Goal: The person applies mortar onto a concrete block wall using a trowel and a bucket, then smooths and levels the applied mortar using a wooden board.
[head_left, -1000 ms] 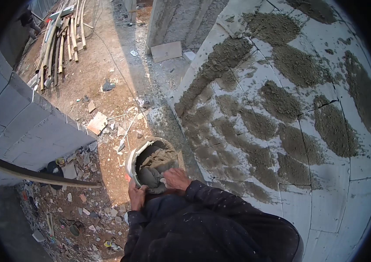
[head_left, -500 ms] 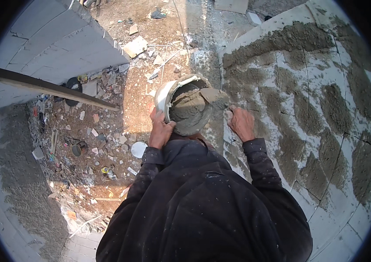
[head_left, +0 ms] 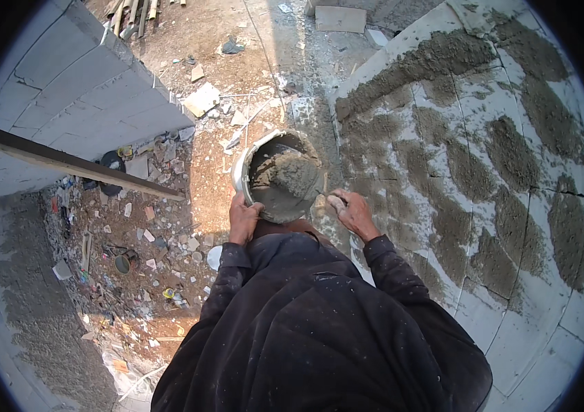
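Trowel [head_left: 326,182] had turned near edge-on beside bucket [head_left: 239,172]; right hand [head_left: 352,214] apparently gripped its handle, left hand [head_left: 244,218] clasped bucket rim. Wall [head_left: 536,302] patchily mortared, bare block [head_left: 481,336] remained.

Loose dark top [head_left: 319,329], long dark sleeves [head_left: 402,276], cuffs [head_left: 236,255], scattered pale specks [head_left: 409,280]

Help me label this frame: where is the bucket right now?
In the head view, the bucket is just left of centre, left hand on its rim, block wall to its right.
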Tool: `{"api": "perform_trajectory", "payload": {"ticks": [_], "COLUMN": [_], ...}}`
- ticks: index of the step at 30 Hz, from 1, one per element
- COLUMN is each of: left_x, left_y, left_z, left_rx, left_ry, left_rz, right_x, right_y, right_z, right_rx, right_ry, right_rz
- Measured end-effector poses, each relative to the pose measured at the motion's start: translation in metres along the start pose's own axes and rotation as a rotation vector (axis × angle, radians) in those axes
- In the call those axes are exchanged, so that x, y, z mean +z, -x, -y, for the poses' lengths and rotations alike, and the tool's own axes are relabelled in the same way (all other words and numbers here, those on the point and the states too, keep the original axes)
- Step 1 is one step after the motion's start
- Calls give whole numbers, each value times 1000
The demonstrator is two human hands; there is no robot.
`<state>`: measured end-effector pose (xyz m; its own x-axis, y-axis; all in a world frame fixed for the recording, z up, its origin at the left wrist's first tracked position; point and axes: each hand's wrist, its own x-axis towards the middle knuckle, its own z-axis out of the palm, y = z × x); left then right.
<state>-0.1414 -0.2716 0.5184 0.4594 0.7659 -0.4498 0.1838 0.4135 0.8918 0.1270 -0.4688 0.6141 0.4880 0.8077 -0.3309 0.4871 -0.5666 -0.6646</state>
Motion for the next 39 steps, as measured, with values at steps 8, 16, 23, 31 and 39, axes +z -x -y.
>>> {"api": "perform_trajectory", "payload": {"ticks": [8, 16, 23, 31, 39], "left_x": [-24, -11, -13, -1, -16], "left_y": [-3, 6, 20, 11, 22], "left_z": [11, -21, -18, 9, 9], "left_rx": [-62, -144, -72, -7, -24], "left_ry": [93, 109, 36, -21, -62], "left_rz": [8, -17, -23, -57, -48], "right_x": [-82, -321, -445, -132, 75], "right_y": [-11, -5, -26, -23, -12], "right_z": [163, 194, 175, 64, 63], "right_rx": [-375, -293, -145, -474, -321], "right_ry": [74, -697, 837, 523, 278], "right_rz": [-160, 47, -1310, -443, -75]}}
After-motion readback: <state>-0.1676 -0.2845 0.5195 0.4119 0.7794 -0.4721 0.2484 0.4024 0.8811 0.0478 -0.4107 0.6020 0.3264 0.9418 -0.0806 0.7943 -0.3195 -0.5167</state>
